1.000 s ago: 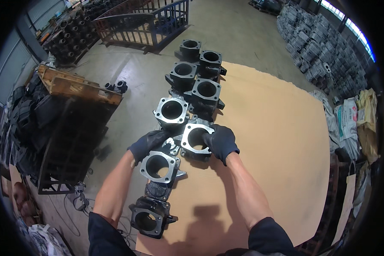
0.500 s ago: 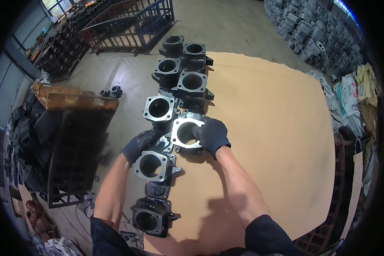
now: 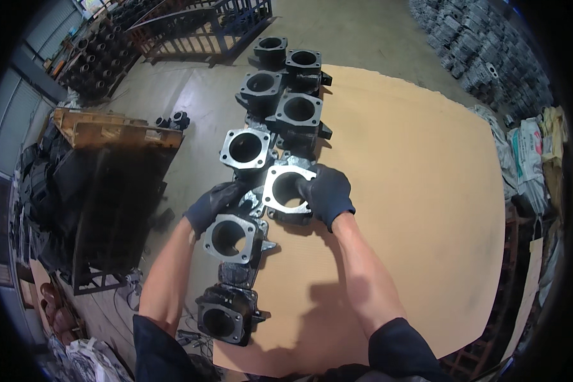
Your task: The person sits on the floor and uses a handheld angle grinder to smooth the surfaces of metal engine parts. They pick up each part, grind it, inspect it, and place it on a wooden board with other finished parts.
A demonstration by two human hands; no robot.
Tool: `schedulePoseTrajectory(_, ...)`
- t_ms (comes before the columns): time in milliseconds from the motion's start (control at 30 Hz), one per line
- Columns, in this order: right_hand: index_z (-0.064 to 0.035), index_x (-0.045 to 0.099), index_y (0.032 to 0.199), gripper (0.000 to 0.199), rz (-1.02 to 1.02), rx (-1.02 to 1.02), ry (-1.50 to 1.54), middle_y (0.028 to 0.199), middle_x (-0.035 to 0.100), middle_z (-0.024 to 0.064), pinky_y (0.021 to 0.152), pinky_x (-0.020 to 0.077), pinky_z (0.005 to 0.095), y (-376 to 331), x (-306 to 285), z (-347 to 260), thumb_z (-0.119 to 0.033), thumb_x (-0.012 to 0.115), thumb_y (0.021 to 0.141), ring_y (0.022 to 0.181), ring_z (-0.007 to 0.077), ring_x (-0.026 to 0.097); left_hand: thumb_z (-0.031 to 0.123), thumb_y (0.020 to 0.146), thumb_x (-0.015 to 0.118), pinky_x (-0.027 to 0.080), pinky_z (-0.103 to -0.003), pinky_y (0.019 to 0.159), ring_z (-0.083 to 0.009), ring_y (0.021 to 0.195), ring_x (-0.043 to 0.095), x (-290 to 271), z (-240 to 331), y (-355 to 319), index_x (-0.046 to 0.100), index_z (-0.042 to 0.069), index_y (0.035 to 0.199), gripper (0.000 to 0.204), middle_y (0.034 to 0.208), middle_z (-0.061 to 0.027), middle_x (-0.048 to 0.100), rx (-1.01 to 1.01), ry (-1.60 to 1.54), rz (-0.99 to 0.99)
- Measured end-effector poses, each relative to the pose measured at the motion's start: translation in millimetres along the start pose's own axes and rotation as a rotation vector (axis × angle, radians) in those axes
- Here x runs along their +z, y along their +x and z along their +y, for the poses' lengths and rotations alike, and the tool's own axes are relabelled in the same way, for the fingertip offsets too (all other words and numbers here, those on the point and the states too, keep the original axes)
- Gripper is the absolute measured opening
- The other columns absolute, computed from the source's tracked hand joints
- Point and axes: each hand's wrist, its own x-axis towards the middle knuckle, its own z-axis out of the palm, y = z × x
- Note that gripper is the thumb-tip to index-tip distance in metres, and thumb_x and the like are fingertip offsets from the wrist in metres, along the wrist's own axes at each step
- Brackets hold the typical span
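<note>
Dark gloves cover both my hands. My right hand [image 3: 330, 194] is closed on a metal casting [image 3: 278, 183] with a bright square flange and a round bore; the thumb reaches into the bore. My left hand [image 3: 216, 202] is closed around part of a casting between two flanges; the fingertips are partly hidden. Just beyond it stands a silvery flanged casting [image 3: 228, 157], and nearer me another grey flanged casting [image 3: 256, 240]. A darker casting [image 3: 235, 297] lies closest to me. Several more black castings [image 3: 299, 129] stand in two staggered rows toward the far end.
The castings stand along the left part of a cardboard sheet [image 3: 414, 210]. Wooden boards [image 3: 121, 134] top a dark stack at left. A metal rack [image 3: 204, 32] stands far left. Piled grey castings [image 3: 484, 57] are far right, with white sacks [image 3: 525, 153] along the right side.
The whole view has shifted slightly, with the castings sitting a little higher and further right in it. Both hands keep their grips, and the castings hold their places relative to one another.
</note>
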Motion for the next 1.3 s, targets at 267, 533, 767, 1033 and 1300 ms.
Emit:
schedulePoseTrajectory(267, -0.0018, 0.070, 0.110, 0.059, 0.000, -0.007, 0.046, 0.099, 0.072, 0.0220, 0.083, 0.0534, 0.0448, 3, -8, 3, -0.055, 0.065, 0.086, 0.095, 0.0387, 0.068, 0.011, 0.097, 0.056, 0.050, -0.036, 0.096, -0.0244, 0.112, 0.063, 1, 22, 12, 0.060, 0.002, 0.130, 0.034, 0.125, -0.0142, 0.063, -0.087, -0.135, 0.021)
schedulePoseTrajectory(533, -0.0037, 0.071, 0.109, 0.037, 0.213, 0.100, 0.422, 0.097, 0.073, 0.0148, 0.079, 0.0535, 0.0353, -107, -11, 100, -0.037, 0.067, 0.093, 0.085, 0.0257, 0.070, 0.045, 0.101, 0.052, 0.050, -0.031, 0.086, -0.0206, 0.105, 0.065, -12, 53, -20, 0.061, 0.006, 0.131, 0.050, 0.122, -0.0092, 0.067, -0.409, -0.433, 0.458)
schedulePoseTrajectory(767, -0.0016, 0.072, 0.095, 0.022, 0.158, 0.373, 0.356, 0.086, 0.072, 0.0121, 0.074, 0.0530, 0.0336, -292, 1, 196, -0.022, 0.065, 0.092, 0.078, 0.0213, 0.069, 0.021, 0.107, 0.045, 0.052, -0.030, 0.092, -0.0196, 0.108, 0.066, -22, 109, -159, 0.054, 0.000, 0.136, 0.037, 0.124, -0.0131, 0.067, -0.181, -0.357, 0.728)
schedulePoseTrajectory(1033, -0.0002, 0.071, 0.089, 0.015, -0.136, 0.147, 0.575, 0.076, 0.069, 0.0126, 0.069, 0.0528, 0.0322, -402, 8, 168, -0.015, 0.069, 0.088, 0.070, 0.0176, 0.065, 0.027, 0.100, 0.054, 0.048, -0.034, 0.085, -0.0249, 0.098, 0.064, 221, 112, -450, 0.066, 0.003, 0.121, 0.034, 0.111, -0.0097, 0.068, -0.713, 0.257, 0.878)
schedulePoseTrajectory(1300, 0.0013, 0.069, 0.083, 0.025, -0.434, 0.035, 0.479, 0.065, 0.066, 0.0076, 0.058, 0.0498, 0.0297, -446, -10, 163, -0.022, 0.068, 0.092, 0.059, 0.0125, 0.061, 0.048, 0.093, 0.053, 0.043, -0.046, 0.105, -0.0381, 0.125, 0.056, 703, 175, -645, 0.065, 0.003, 0.126, 0.057, 0.129, -0.0210, 0.064, -1.465, -0.270, -0.062)
